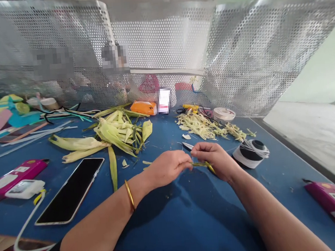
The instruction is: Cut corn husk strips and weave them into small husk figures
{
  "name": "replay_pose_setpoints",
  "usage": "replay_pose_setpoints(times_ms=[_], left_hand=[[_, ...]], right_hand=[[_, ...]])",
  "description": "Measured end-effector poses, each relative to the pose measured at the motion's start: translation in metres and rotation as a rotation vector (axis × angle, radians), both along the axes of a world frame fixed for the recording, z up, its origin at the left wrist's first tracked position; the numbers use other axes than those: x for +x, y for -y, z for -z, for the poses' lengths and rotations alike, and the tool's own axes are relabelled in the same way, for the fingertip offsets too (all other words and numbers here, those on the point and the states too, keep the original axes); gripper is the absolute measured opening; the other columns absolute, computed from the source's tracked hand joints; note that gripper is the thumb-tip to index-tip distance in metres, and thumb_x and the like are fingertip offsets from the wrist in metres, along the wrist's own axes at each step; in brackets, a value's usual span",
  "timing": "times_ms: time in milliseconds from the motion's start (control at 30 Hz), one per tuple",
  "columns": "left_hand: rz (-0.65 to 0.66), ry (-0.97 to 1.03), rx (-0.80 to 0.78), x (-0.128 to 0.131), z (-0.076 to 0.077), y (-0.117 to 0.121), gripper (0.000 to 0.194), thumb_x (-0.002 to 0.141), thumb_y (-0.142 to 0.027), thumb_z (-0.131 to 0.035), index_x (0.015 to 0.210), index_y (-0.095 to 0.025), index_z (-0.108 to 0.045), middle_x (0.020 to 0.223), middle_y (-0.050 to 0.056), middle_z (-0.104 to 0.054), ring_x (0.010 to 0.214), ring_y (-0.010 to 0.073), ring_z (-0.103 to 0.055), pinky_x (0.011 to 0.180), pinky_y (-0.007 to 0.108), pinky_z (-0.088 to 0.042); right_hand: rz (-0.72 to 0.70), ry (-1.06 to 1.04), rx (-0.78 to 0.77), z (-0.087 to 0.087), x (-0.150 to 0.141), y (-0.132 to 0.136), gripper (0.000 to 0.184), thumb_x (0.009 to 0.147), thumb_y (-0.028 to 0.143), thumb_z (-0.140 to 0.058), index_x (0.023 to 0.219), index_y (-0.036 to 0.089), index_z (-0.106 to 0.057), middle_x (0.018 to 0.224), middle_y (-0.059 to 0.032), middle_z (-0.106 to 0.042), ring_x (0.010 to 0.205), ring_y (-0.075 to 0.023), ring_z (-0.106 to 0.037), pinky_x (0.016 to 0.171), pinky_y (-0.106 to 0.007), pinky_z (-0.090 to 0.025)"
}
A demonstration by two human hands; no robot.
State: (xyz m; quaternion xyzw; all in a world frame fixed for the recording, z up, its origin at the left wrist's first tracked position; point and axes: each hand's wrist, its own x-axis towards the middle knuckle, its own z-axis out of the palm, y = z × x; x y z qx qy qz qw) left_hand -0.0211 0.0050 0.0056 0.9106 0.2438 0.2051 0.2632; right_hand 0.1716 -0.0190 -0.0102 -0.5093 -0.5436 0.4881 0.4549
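Observation:
My left hand (170,164), with a gold bangle (129,196) on its wrist, has its fingers pinched on the end of a thin yellow-green husk strip (200,164). Facing it, my right hand (213,160) is closed at thumb and forefinger on a fine white thread (192,159), which drops towards the strip. The strip passes under my right hand, whose lower fingers are partly hidden. Just behind the fingertips lies a pointed metal blade (187,145), its other end covered. A black and white thread spool (249,154) stands right of my right hand.
Pale green corn husks (114,131) lie back left, and shredded husk pieces (198,125) back right. A phone (71,191) and a magenta device (20,173) lie left; another magenta device (334,201) lies at right. An orange packet (143,108) sits before the perforated metal screen (161,41).

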Motion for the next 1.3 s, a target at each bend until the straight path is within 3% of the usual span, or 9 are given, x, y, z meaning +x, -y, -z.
replay_pose_setpoints(times_ms=[133,300,567,700,767,867,1033,1167,1300], left_hand=[[-0.231,0.176,0.003,0.0,-0.002,-0.003,0.023,0.093,-0.022,-0.048,0.079,-0.018,-0.066,0.078,0.001,-0.067,0.079,0.0144,-0.062,0.073,0.023,-0.044],[-0.433,0.215,0.02,0.0,0.005,-0.009,0.021,0.091,-0.022,-0.052,0.081,-0.018,-0.07,0.083,0.002,-0.072,0.081,0.016,-0.064,0.074,0.024,-0.044],[-0.495,0.143,0.05,0.004,0.012,-0.007,0.02,0.09,-0.025,-0.056,0.081,-0.018,-0.072,0.089,0.003,-0.074,0.086,0.0175,-0.066,0.077,0.026,-0.044],[-0.457,-0.043,0.169,0.005,0.013,-0.004,0.024,0.092,-0.02,-0.049,0.083,-0.017,-0.071,0.086,0.004,-0.072,0.084,0.0183,-0.065,0.075,0.027,-0.044],[-0.377,-0.15,0.258,0.004,0.013,-0.003,0.026,0.093,-0.021,-0.046,0.084,-0.017,-0.07,0.083,0.005,-0.07,0.081,0.0189,-0.065,0.071,0.027,-0.043],[-0.158,-0.247,0.311,0.0,0.009,-0.004,0.025,0.093,-0.024,-0.048,0.083,-0.016,-0.069,0.082,0.005,-0.068,0.076,0.0184,-0.064,0.066,0.026,-0.042],[0.082,-0.028,0.063,-0.004,-0.004,-0.006,0.017,0.089,-0.018,-0.056,0.082,-0.017,-0.071,0.081,0.002,-0.07,0.075,0.013,-0.064,0.07,0.02,-0.043],[-0.081,0.176,-0.113,-0.003,-0.01,-0.003,0.02,0.09,-0.019,-0.054,0.083,-0.017,-0.072,0.072,0.0,-0.068,0.06,0.0096,-0.059,0.063,0.019,-0.043],[-0.339,0.255,-0.114,0.001,-0.003,-0.004,0.019,0.088,-0.021,-0.055,0.078,-0.017,-0.071,0.067,0.0,-0.067,0.066,0.0122,-0.061,0.064,0.02,-0.043]], right_hand=[[0.072,-0.145,0.011,0.008,-0.013,0.002,0.021,0.064,0.035,-0.074,0.062,0.017,-0.063,0.058,0.0024,-0.053,0.054,-0.0101,-0.039,0.055,-0.026,-0.031],[0.251,0.238,0.385,0.013,-0.026,0.013,0.021,0.081,0.03,-0.064,0.063,0.019,-0.059,0.062,0.0017,-0.05,0.059,-0.0127,-0.044,0.056,-0.026,-0.033],[0.196,0.925,0.924,0.01,-0.029,0.022,0.026,0.093,0.012,-0.044,0.074,0.02,-0.06,0.068,-0.0017,-0.048,0.063,-0.0161,-0.046,0.061,-0.028,-0.035],[0.109,1.024,1.034,0.007,-0.03,0.021,0.03,0.09,0.006,-0.041,0.068,0.019,-0.057,0.066,-0.0028,-0.048,0.063,-0.017,-0.043,0.062,-0.03,-0.034],[0.081,0.962,0.986,0.004,-0.027,0.021,0.03,0.09,0.006,-0.041,0.069,0.018,-0.058,0.067,-0.0025,-0.048,0.063,-0.0162,-0.044,0.061,-0.029,-0.034],[0.016,0.772,0.76,-0.004,-0.017,0.019,0.026,0.09,0.011,-0.047,0.07,0.018,-0.061,0.071,-0.0017,-0.051,0.064,-0.014,-0.049,0.06,-0.026,-0.036],[-0.074,0.304,0.33,-0.011,0.0,0.011,0.017,0.077,0.028,-0.067,0.063,0.02,-0.065,0.065,0.0003,-0.057,0.063,-0.0137,-0.05,0.059,-0.027,-0.036],[-0.028,-0.073,0.068,-0.003,-0.005,0.006,0.017,0.067,0.034,-0.074,0.064,0.018,-0.068,0.058,0.0014,-0.056,0.055,-0.0113,-0.042,0.055,-0.026,-0.032],[0.123,-0.04,0.156,0.009,-0.022,0.009,0.017,0.068,0.034,-0.072,0.064,0.019,-0.066,0.06,0.0009,-0.055,0.055,-0.0119,-0.042,0.054,-0.027,-0.034]])
